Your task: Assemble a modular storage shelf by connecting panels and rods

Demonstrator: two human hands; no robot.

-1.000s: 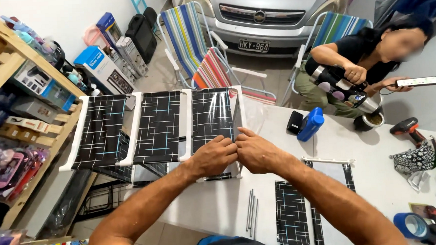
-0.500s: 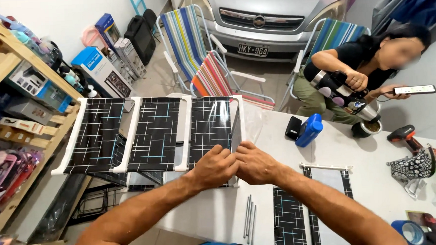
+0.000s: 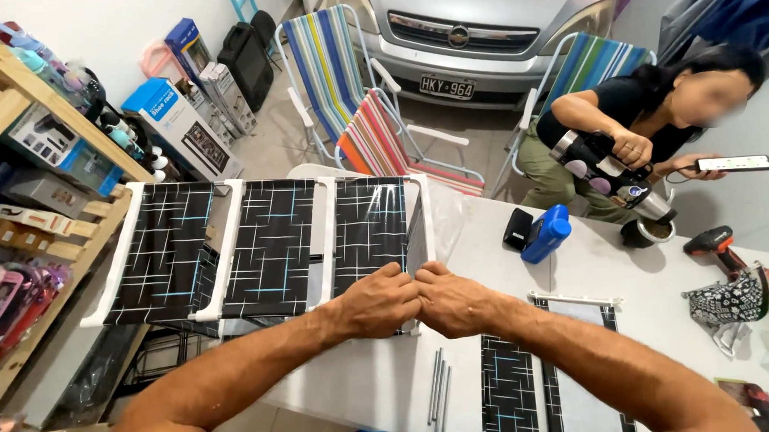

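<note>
Fabric shelf rack (image 3: 269,247), black with pale grid lines and white rails, lies on its side at the near edge of the white table (image 3: 490,263); its long axis runs leftward from the hands. Left hand (image 3: 375,301) and right hand (image 3: 453,301), knuckles touching, both pinch its nearest right-hand corner. Beyond stands a blue bottle (image 3: 545,233).

Left hand (image 3: 378,303) & right hand (image 3: 451,301) meet knuckle to knuckle, fingertips curled under, so what they pinch at the near edge of the black patterned panel (image 3: 369,230) is hidden. Both arms cut off at bottom edge. Flat panel (image 3: 508,390) on table (image 3: 383,384) runs out of frame. Seated person's face blurred.
</note>
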